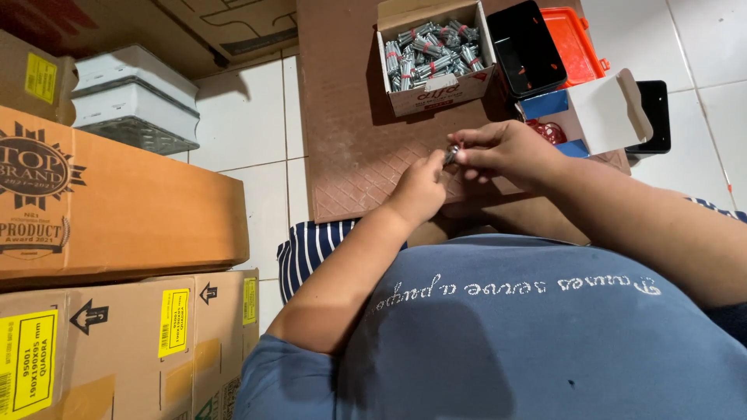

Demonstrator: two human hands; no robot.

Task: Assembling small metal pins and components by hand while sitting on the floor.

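A stockroom: stacked cartons (117, 210) on tiled floor (249, 132).

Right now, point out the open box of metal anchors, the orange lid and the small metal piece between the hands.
box of metal anchors (436, 92): head view, front wall.
orange lid (577, 43): head view, flat top.
small metal piece (451, 153): head view, exposed end.

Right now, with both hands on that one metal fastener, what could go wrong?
1. The small metal fastener is pinched only between the fingertips of the left hand and right hand; a slip in grip could drop it onto the brown mat or the lap.
2. The open box of fasteners sits close ahead; a forward reach might tip it.
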